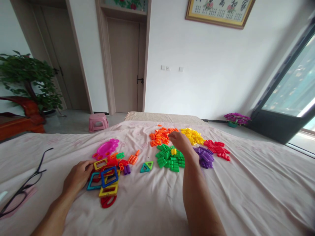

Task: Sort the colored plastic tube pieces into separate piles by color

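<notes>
My left hand (78,177) rests at the left side of a heap of toy pieces, fingers curled inward. Its fingertips meet the edge of a yellow square tile (100,164); what lies in them is hidden. A blue square tile (109,177) and a red rounded tile (108,201) lie in that heap. My right hand (180,140) reaches over the far piles, fingers closed at the right edge of the orange pieces (161,136). Anything in its grasp is too small to make out. Below it are green pieces (167,159), with a yellow piece (173,151) on top.
Yellow pieces (192,136), red pieces (218,149) and purple pieces (204,157) lie right of my right hand. A pink tray (107,148) is behind the tile heap. Two triangle tiles (147,167) sit mid-cloth. Eyeglasses (24,186) lie far left.
</notes>
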Demonstrator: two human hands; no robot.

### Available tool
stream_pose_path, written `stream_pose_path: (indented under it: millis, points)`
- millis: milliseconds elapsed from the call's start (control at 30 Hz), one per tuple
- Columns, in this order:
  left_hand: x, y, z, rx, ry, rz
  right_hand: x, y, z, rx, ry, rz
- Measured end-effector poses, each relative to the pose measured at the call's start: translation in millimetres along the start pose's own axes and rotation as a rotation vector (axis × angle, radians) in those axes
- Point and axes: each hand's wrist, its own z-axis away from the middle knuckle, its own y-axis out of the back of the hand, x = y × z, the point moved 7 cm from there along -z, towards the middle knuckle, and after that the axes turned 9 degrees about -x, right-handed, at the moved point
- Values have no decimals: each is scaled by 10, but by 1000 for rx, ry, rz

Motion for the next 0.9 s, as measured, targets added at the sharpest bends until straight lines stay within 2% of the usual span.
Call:
stream_pose_path:
  millis: [133, 267, 400, 500, 667, 900]
  points:
    - [-22, -38, -2, -23, -2, 1, -489, -199, -1, -129, 219, -109]
    - [-28, -50, 1, -38, 11, 6, -991, -598, 78, -258, 418, -119]
    - [1, -23, 17, -23, 10, 0, -1438, -1036, 244, -310, 570, -78]
    - [15, -19, 27, -14, 2, 2, -1698, -1274, 393, -309, 666, -103]
    - [-17, -59, 17, -41, 15, 17, -1887, -1476, 529, -259, 775, -137]
    - [-35, -52, 7, -27, 0, 21, -1887, -1577, 518, -203, 786, -180]
